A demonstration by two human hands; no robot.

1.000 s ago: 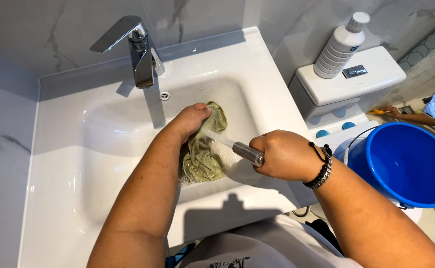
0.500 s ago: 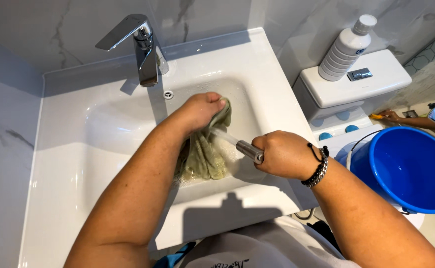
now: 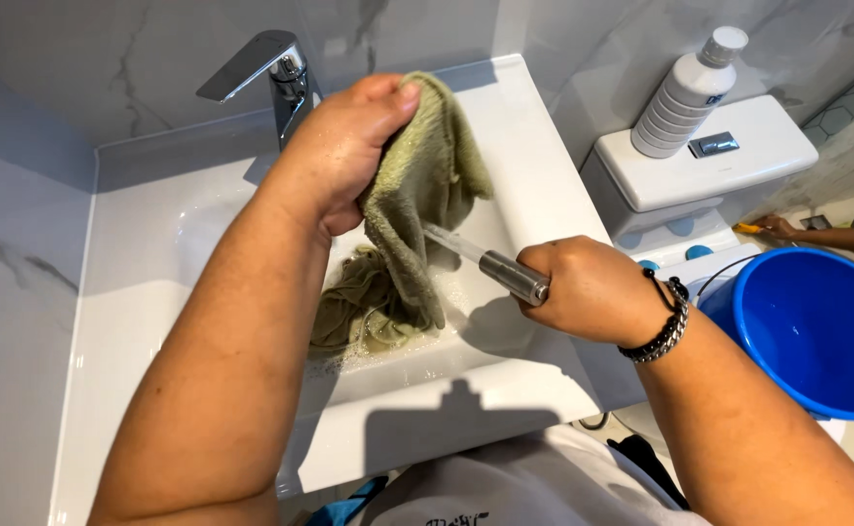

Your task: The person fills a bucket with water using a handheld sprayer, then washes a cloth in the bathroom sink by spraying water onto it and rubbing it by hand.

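The left hand [image 3: 344, 146] clamps its grip on a nubby, sodden olive cloth [image 3: 412, 209], held above the glossy white sink [image 3: 135, 292], its lower end pooled in the basin. The right hand [image 3: 593, 292] grips a slim metal sprayer [image 3: 510, 275], jetting water against the cloth.

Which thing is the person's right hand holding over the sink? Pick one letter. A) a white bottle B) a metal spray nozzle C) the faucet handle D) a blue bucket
B: the right hand grips a metal spray nozzle that sends a jet of water at the green cloth, which the left hand holds above the sink.
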